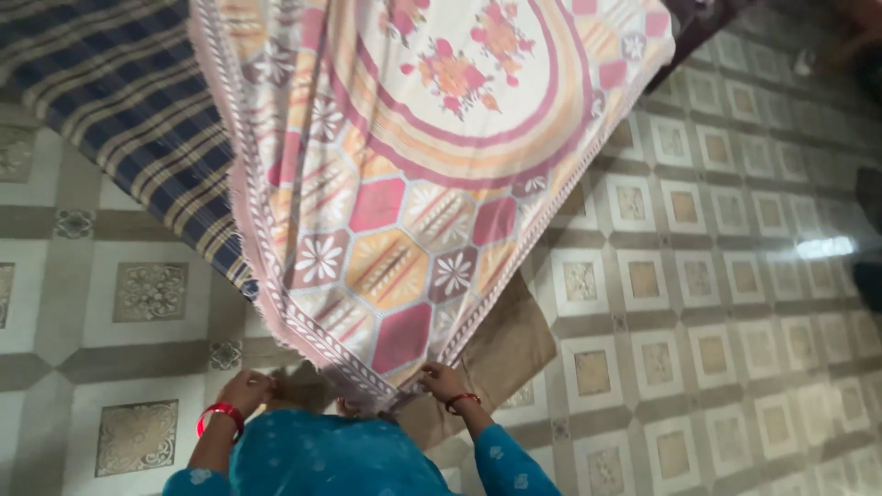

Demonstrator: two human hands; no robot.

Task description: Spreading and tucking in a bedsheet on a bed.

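A large woven blanket [413, 174] with pink, orange and cream flowers and hexagons hangs down from the top of the head view to just above my hands. My left hand [246, 390], with a red bangle on its wrist, grips the blanket's fringed lower edge at the left. Over at the right, my right hand [444, 381], with a red thread on the wrist, pinches the lower corner of that edge. My teal sleeves and top fill the bottom middle.
A blue and cream checked mattress [129, 101] lies on the floor at upper left, partly under the blanket. A brown mat [510, 344] lies beneath the blanket's lower end. The patterned tile floor [717, 303] stretches to the right, with dark objects at the far right edge.
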